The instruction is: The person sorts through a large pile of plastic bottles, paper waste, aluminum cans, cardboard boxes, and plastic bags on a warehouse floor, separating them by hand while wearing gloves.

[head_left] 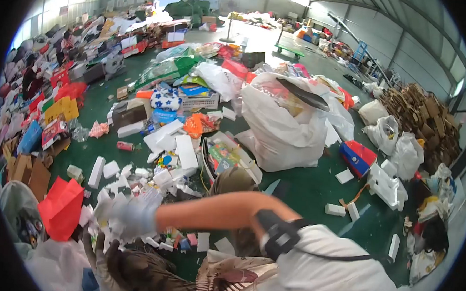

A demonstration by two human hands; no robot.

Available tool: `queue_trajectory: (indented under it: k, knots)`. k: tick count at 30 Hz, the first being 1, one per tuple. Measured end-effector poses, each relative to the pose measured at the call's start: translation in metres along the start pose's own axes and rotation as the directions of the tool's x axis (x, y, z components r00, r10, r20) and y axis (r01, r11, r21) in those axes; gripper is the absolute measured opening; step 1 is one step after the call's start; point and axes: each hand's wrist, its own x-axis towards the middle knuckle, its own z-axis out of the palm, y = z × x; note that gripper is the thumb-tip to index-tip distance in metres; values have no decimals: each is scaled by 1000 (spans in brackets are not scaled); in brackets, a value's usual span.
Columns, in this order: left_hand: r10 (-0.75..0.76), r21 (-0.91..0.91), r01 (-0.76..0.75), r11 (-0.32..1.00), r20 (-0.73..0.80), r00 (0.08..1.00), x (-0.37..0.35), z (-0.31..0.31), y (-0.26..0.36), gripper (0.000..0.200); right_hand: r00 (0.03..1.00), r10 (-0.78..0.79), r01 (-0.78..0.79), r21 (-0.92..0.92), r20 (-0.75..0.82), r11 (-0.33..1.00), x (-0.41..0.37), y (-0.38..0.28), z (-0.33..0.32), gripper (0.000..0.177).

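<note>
My right arm reaches across to the left, and my right hand (126, 213) in a pale glove is smeared by motion over the scattered foam. Just left of it is a bright red sheet-like piece (61, 209), perhaps a bag, tilted upright with a folded top. My left hand (102, 262), in a dark-tipped glove, is low at the left below the red piece, fingers pointing up and apart. Beside it is a translucent white plastic bag (60, 265). White foam chunks (186, 151) and small colourful scraps lie beyond my right hand.
A large stuffed white sack (286, 132) stands ahead, with a mixed heap behind it. Waste is piled along the left wall. A red and blue box (357, 158) and foam packaging (386, 186) lie right. Flattened cardboard (424, 121) is stacked farther back, near a green trolley (289, 52).
</note>
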Motion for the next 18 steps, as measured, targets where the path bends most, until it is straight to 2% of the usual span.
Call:
queue_trajectory:
  k: [1,2,3,4,6,8,9,10,11,12,14,15,16,17,18]
  knots:
    - [51,8,-53,999,120,991,2,-3,-10,42,917,398,-397,100,11,912,-23,10,-38,41]
    - [98,23,-106,994,222,970,2,-12,-17,57,963,-22,-32,-196,-270,980,-46,73,-46,41]
    - [132,40,-142,989,198,971,2,-21,-20,52,918,267,-377,-433,-294,818,-74,90,-88,43]
    - [175,63,-188,980,173,969,4,-31,-21,48,879,320,-447,-381,-353,809,-97,113,-128,46]
    - [209,5,-209,978,12,978,11,-74,-38,42,805,254,-517,-421,-537,746,-148,154,-204,52]
    - [121,63,-108,992,-248,961,11,-122,-54,39,718,127,-600,-516,-684,612,-203,200,-291,59]
    - [130,86,-110,990,-278,952,7,-142,-62,39,682,39,-633,-563,-730,531,-229,222,-335,62]
    - [70,111,-29,993,-384,921,3,-161,-70,40,656,149,-751,-621,-740,223,-262,261,-389,74]
    - [13,124,54,991,-483,875,-3,-175,-81,41,470,474,-853,-521,-745,27,-253,233,-401,73]
    - [19,140,59,988,-498,867,-10,-188,-94,41,360,555,-902,-431,-750,2,-256,231,-415,71]
    - [-5,70,42,997,-463,886,-17,-205,-120,38,248,642,-938,-345,-725,-27,-252,246,-403,69]
    - [-61,7,71,997,-433,899,-17,-210,-132,38,395,472,-918,-347,-788,190,-246,257,-382,69]
    - [-115,-58,100,993,-399,910,-14,-213,-148,38,487,264,-842,-368,-832,394,-237,268,-364,69]
    - [-46,115,90,989,-340,939,-7,-242,-177,39,581,244,-782,-450,-776,431,-242,321,-345,63]
    - [24,282,58,958,-278,960,-1,-272,-207,39,613,427,-762,-355,-664,542,-206,300,-294,60]
